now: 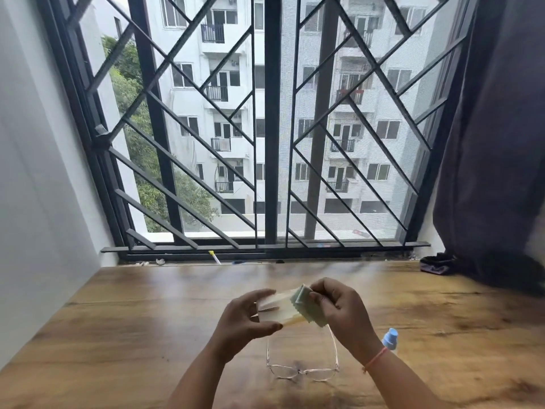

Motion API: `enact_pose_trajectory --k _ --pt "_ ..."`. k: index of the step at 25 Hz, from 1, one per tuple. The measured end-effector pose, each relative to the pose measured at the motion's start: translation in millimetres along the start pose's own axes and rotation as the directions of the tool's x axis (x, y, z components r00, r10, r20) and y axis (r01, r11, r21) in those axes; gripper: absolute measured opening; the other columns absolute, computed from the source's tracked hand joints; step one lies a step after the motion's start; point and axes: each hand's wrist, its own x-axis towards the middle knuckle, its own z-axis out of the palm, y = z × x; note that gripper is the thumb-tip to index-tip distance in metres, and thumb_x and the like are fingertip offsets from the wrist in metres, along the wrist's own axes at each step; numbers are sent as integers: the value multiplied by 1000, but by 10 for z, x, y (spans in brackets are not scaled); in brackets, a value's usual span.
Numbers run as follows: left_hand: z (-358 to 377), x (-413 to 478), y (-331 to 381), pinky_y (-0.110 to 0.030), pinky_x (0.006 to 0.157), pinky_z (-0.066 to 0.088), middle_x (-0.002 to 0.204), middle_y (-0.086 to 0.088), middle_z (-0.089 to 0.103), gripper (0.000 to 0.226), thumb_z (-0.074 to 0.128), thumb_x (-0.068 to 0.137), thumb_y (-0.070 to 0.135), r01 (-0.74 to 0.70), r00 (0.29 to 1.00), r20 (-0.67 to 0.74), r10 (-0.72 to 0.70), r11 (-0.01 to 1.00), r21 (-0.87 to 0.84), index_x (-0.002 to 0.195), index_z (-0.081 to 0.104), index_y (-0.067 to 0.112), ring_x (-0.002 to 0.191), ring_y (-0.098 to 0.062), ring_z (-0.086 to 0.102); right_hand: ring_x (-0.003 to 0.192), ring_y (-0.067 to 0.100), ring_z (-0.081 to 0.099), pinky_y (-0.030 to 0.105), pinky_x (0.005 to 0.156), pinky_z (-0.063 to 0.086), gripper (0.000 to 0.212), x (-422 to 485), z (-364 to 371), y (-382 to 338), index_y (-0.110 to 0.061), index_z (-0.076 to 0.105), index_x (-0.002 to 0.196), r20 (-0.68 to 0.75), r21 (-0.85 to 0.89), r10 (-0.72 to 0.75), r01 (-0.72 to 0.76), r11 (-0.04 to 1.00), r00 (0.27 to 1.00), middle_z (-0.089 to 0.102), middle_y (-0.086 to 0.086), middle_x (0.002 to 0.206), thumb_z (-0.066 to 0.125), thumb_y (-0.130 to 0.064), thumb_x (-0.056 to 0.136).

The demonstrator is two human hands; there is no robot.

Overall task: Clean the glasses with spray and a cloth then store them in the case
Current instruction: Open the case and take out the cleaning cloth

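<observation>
Above the wooden table (pixel 124 335) my left hand (pixel 244 317) grips a pale cream glasses case (pixel 277 309), held up in the air. My right hand (pixel 342 311) pinches a light green cleaning cloth (pixel 306 305) at the case's right end. The clear-framed glasses (pixel 303 370) lie on the table below my hands, temples unfolded and pointing away from me. A spray bottle with a blue cap (pixel 390 339) stands just right of my right wrist, partly hidden by it.
A barred window (pixel 271 128) runs along the table's far edge, with small items on its sill (pixel 215 256). A dark curtain (pixel 495 143) hangs at the right, with a dark bundle (pixel 436 264) at its foot. A white wall stands at the left.
</observation>
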Motion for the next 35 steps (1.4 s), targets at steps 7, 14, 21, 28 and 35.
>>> enact_pose_trajectory --k 7,14,21,28,35 --pt "-456 -298 -114 -20 71 53 104 -1 67 69 85 42 29 -84 921 -358 152 976 200 109 68 19 90 -13 65 66 1 53 19 63 43 12 132 619 -20 -17 65 76 233 91 -51 30 995 971 62 -8 69 55 -11 76" --pt "-580 -606 -403 -1 62 41 98 24 60 57 86 53 21 76 750 -600 279 865 497 107 69 15 74 12 56 63 4 51 19 61 41 18 158 1376 42 -19 60 73 324 46 20 -36 998 946 60 -5 68 56 -4 82" --pt "-596 -690 -640 -1 84 33 106 -10 66 47 84 57 -1 200 618 -735 279 848 490 101 72 8 96 -14 58 52 0 46 10 51 31 39 10 1892 36 -30 41 56 349 -59 50 -31 998 936 45 -15 56 56 -8 84" --pt "-636 -740 -881 -4 85 34 102 -1 61 54 74 45 15 226 556 -767 322 829 512 99 69 20 93 -12 50 57 5 46 12 54 28 42 -111 2120 103 -30 34 56 401 -119 112 -70 990 909 45 -15 53 55 -9 85" --pt "-700 -686 -1062 -22 73 42 97 -26 65 48 71 51 29 363 563 -803 197 814 454 90 74 1 84 -31 68 57 -12 50 5 53 30 33 -128 2123 125 -27 44 59 418 -96 113 -80 992 901 49 -15 59 57 -12 85"
